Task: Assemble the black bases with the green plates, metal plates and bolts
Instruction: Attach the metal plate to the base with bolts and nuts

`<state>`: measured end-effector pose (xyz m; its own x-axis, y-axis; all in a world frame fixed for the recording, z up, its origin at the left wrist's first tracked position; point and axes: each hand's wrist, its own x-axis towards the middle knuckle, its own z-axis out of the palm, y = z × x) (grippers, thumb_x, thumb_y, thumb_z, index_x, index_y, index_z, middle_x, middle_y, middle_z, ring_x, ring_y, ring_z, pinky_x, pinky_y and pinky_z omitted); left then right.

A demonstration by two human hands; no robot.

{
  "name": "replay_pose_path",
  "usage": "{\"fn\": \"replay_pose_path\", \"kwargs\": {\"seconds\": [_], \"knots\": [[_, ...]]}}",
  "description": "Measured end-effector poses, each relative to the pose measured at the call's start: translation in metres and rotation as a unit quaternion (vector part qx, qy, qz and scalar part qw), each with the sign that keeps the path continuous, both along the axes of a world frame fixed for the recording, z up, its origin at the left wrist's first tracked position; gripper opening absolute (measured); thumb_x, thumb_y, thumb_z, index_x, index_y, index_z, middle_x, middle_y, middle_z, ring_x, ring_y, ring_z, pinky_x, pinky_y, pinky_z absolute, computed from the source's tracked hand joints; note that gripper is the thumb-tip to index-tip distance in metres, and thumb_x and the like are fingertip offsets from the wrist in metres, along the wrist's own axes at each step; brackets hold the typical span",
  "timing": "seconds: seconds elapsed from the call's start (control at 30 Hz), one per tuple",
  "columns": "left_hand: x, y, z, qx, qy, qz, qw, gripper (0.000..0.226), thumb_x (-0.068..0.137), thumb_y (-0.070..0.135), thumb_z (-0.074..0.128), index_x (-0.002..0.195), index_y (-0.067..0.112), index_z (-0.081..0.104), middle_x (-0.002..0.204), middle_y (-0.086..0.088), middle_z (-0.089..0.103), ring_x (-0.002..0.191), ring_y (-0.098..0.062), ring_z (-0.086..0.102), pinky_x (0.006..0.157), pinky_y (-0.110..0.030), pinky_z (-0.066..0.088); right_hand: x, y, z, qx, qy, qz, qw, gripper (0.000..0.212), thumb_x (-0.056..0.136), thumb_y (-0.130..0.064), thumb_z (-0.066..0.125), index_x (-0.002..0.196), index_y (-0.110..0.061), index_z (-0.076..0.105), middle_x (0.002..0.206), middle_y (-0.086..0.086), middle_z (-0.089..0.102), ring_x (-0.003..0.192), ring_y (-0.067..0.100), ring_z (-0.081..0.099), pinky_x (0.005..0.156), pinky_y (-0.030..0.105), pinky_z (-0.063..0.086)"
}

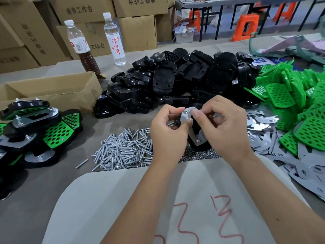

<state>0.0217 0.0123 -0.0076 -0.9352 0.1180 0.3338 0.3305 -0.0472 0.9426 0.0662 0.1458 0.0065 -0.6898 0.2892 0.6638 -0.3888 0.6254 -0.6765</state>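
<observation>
Red scrawl marks white sheet; bottle reads 凉白开.

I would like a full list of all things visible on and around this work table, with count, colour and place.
black plastic bases: large pile, black, table centre back
green perforated plates: pile, green, right
flat metal plates: heap, silver-grey, right of hands
steel bolts: heap, silver, left of hands
finished assemblies: several, black and green, left
open cardboard box: one, brown, back left
plastic bottles: two, clear, back
left hand: holds assembly in progress
right hand: pinches same piece
</observation>
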Motion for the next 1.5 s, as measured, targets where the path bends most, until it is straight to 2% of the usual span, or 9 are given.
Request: {"fn": "replay_pose_path", "kwargs": {"seconds": [0.2,0.37,0.5,0.63,0.77,0.9,0.97,1.2,1.5], "knots": [[-0.002,0.0,-0.003,0.008,-0.018,0.007,1.0,0.029,0.082,0.007,0.08,0.085,0.033,0.068,0.09,0.004,0.076,0.09,-0.02,0.074,0.076,-0.042,0.061,-0.001,-0.002,-0.001,0.009,-0.013,0.006,1.0,0.034,0.101,-0.014,0.066,0.07,-0.002,0.073,0.079,0.007,0.06,0.072,0.025,0.059,0.063,0.04,0.046],[-0.003,0.0,-0.003,0.005,-0.023,0.004,1.0,0.028,0.084,0.004,0.08,0.088,0.029,0.068,0.089,0.003,0.075,0.088,-0.018,0.073,0.075,-0.037,0.06,0.001,-0.005,0.003,0.008,-0.015,0.0,1.0,0.017,0.101,-0.012,0.065,0.092,-0.009,0.079,0.089,0.005,0.063,0.081,0.018,0.061,0.07,0.027,0.048],[-0.002,0.0,-0.002,0.005,-0.038,0.011,0.999,0.029,0.083,0.004,0.081,0.087,0.03,0.069,0.09,0.001,0.076,0.091,-0.023,0.074,0.082,-0.048,0.062,0.001,-0.005,0.002,-0.013,-0.023,0.0,1.0,0.047,0.105,-0.021,0.059,0.061,-0.005,0.064,0.076,0.005,0.052,0.071,0.02,0.053,0.065,0.033,0.042],[-0.002,0.0,-0.001,0.004,-0.04,0.008,0.999,0.025,0.081,0.01,0.081,0.088,0.031,0.071,0.09,0.002,0.076,0.092,-0.025,0.074,0.084,-0.053,0.061,0.003,-0.007,0.004,-0.009,-0.039,0.007,0.999,0.031,0.104,-0.025,0.057,0.093,-0.007,0.08,0.091,0.006,0.057,0.082,0.017,0.057,0.072,0.024,0.045],[-0.002,0.0,-0.002,0.004,-0.046,0.014,0.999,0.026,0.08,0.01,0.081,0.088,0.032,0.071,0.091,0.001,0.077,0.091,-0.023,0.075,0.084,-0.053,0.062,0.003,-0.007,0.003,-0.038,-0.023,0.002,0.999,0.051,0.106,-0.026,0.054,0.063,-0.001,0.066,0.081,0.01,0.053,0.075,0.022,0.054,0.071,0.038,0.045],[-0.002,0.0,-0.002,-0.001,-0.042,0.017,0.999,0.022,0.08,0.014,0.081,0.089,0.032,0.071,0.091,0.002,0.077,0.091,-0.025,0.075,0.082,-0.053,0.062,0.002,-0.007,0.003,-0.022,-0.049,0.013,0.998,0.036,0.104,-0.029,0.056,0.092,-0.005,0.08,0.095,0.007,0.058,0.087,0.016,0.058,0.075,0.025,0.046],[-0.002,0.0,-0.001,-0.007,-0.038,0.022,0.999,0.026,0.082,0.009,0.082,0.09,0.03,0.07,0.091,0.003,0.077,0.093,-0.021,0.074,0.084,-0.052,0.061,0.001,-0.007,0.002,-0.024,-0.04,0.001,0.999,0.04,0.102,-0.029,0.06,0.076,-0.001,0.072,0.089,0.006,0.055,0.08,0.017,0.055,0.068,0.026,0.043],[0.014,0.006,0.006,-0.04,0.082,0.057,0.994,0.017,0.094,0.024,0.075,0.106,0.03,0.066,0.093,0.009,0.073,0.074,-0.021,0.072,0.063,-0.04,0.059,-0.004,-0.003,0.0,0.089,-0.025,-0.04,0.995,0.009,0.098,-0.02,0.067,0.092,-0.015,0.061,0.09,-0.013,0.044,0.079,0.004,0.049,0.068,0.018,0.039],[0.022,0.007,0.013,-0.137,0.238,0.083,0.958,0.051,0.08,0.004,0.077,0.128,0.015,0.064,0.113,0.007,0.06,0.096,-0.014,0.064,0.077,-0.039,0.058,-0.005,-0.002,0.0,0.131,0.009,-0.047,0.99,0.018,0.109,-0.025,0.04,0.095,-0.02,0.05,0.101,-0.009,0.039,0.086,0.005,0.049,0.066,0.034,0.043]]}}
